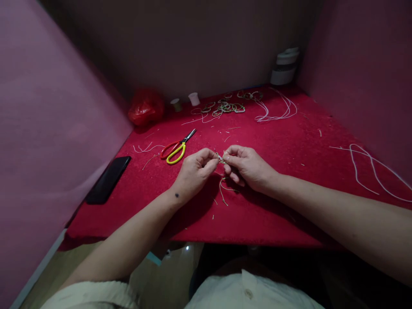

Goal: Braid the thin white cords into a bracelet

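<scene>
Between my two hands, over the middle of the red-covered table, is a small braided cord bracelet [221,159] in white and green. My left hand [199,167] pinches its left side between thumb and forefinger. On the other side, the thumb and forefinger of my right hand [246,165] close on it, with the other fingers curled below. Loose cord ends [222,191] lie under the hands. Much of the bracelet is hidden by my fingertips. To the left of my left hand lie scissors [175,151] with one red and one yellow handle.
Several finished-looking cord bracelets [227,107] lie at the back, near two thread spools [193,99]. A red plastic bag [146,107] and a black phone [108,180] are at left. White cord [370,159] lies at right; a white container [285,66] stands in the back corner. Walls enclose three sides.
</scene>
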Action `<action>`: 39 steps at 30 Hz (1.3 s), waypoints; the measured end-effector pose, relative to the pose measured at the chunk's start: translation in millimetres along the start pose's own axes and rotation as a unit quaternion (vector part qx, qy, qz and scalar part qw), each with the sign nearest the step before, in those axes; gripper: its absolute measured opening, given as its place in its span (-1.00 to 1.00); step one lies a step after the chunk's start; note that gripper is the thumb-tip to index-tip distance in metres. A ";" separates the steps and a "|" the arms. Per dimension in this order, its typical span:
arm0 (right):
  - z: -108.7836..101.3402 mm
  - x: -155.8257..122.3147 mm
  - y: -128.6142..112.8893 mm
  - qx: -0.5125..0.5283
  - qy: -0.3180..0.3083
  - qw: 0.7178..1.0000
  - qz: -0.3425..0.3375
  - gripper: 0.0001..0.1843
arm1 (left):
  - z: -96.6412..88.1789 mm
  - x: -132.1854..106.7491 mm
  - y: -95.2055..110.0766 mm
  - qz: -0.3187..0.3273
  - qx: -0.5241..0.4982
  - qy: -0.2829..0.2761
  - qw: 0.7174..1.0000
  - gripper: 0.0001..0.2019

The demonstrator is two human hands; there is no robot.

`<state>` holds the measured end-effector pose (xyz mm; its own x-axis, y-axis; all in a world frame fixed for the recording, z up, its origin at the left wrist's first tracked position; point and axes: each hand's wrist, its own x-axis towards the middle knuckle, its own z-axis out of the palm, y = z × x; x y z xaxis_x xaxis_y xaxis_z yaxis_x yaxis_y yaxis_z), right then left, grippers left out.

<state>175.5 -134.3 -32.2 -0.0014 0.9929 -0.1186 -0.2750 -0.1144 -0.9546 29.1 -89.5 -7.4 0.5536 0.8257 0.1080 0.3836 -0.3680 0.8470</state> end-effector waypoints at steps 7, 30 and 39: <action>3.0 0.4 -1.5 -0.015 0.021 1.000 0.000 -0.82 | 1.6 -1.2 1.0 -0.056 -0.089 -0.023 0.994 -0.96; 6.1 -2.0 -4.2 -0.029 0.018 0.999 -0.011 -0.80 | -1.5 -1.7 5.7 -0.071 -0.184 -0.001 0.980 -0.85; 3.5 -0.8 -3.9 -0.018 0.038 0.999 -0.020 -0.84 | 0.9 -2.5 -2.2 0.016 -0.091 0.026 0.995 -0.81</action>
<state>173.2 -134.6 -27.5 0.0820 0.9916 -0.1000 -0.2380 -0.0780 -0.9681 27.6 -91.1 -10.0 0.5224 0.8376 0.1598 0.2233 -0.3153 0.9223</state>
